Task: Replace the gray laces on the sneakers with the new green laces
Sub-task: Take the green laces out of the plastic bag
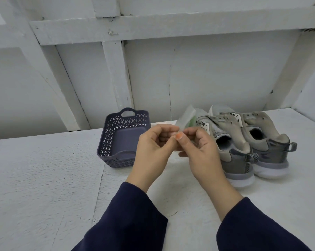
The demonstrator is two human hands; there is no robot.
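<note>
Grey fabric sneakers [234, 160] look laceless. Left hand [153, 147], right hand [200, 151] pinch blurred clear packet [185, 117], green laces [192, 122] inside; threading all remains.

left sleeve [125, 217], right sleeve [256, 225]: long, dark navy | thumbnail [180, 136]: painted orange

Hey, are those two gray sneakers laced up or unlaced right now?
Unlaced. The left sneaker and the right sneaker both show bare eyelet holes, with no lace crossing them.
</note>
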